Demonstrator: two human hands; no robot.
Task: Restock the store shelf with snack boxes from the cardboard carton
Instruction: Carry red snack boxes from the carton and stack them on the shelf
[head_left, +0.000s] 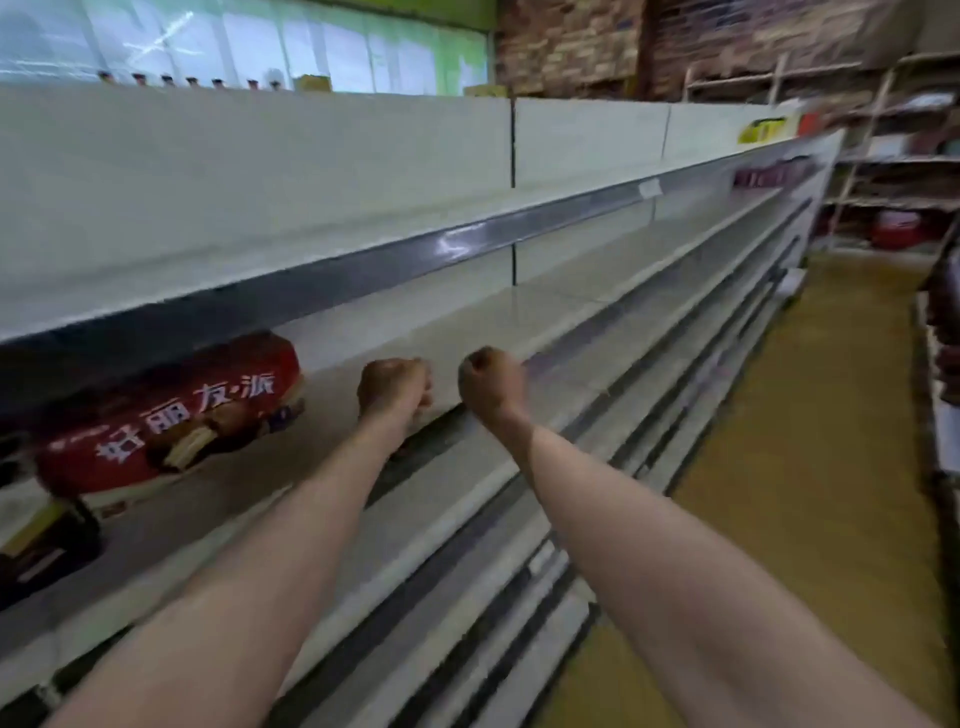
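A red snack box (171, 410) with white lettering stands on the white store shelf (519, 322) at the left. More boxes sit further left at the frame's edge, blurred. My left hand (394, 387) is a curled fist at the shelf's front edge, just right of the red box and apart from it, holding nothing. My right hand (491, 384) is also a curled fist a short way to the right, over the same edge, holding nothing. The cardboard carton is out of view.
The shelf unit runs long to the right with several bare tiers below. A yellow-brown floor aisle (810, 467) lies on the right. Packets (769, 174) sit at the far end of the shelves, and wooden racks (893, 156) stand beyond.
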